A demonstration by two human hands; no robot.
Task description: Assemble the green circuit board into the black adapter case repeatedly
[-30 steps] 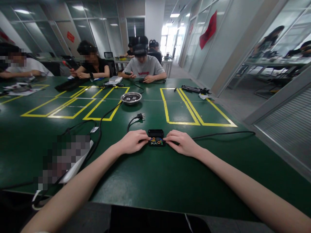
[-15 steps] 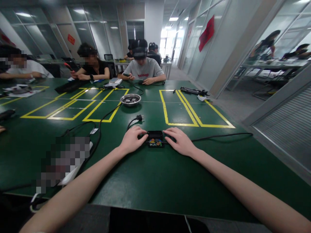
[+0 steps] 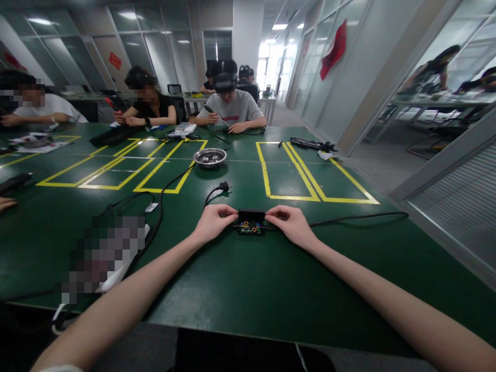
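A small black power adapter case stands open on the green table, with its circuit board [image 3: 250,227] and round copper coils showing in the lower half. Behind the board, the adapter's black cover [image 3: 251,214] is tilted up. My left hand [image 3: 214,222] pinches the left end of this cover between thumb and fingers. At the opposite end, my right hand [image 3: 291,225] grips it the same way. A black cord [image 3: 360,217] runs off to the right from the case. Beyond my left hand lies a black power plug [image 3: 223,187].
A metal bowl [image 3: 210,158] with metal parts sits farther back. Left of my arm is a blurred-out object on a white base [image 3: 124,266], with cables around it. Yellow tape outlines [image 3: 294,197] mark the green table [image 3: 217,294]. A co-worker [image 3: 230,108] handles a tool opposite.
Both hands have closed from loosely spread fingers to a pinch on the cover's ends. The cover now stands more upright behind the board. The co-worker opposite has raised a tool.
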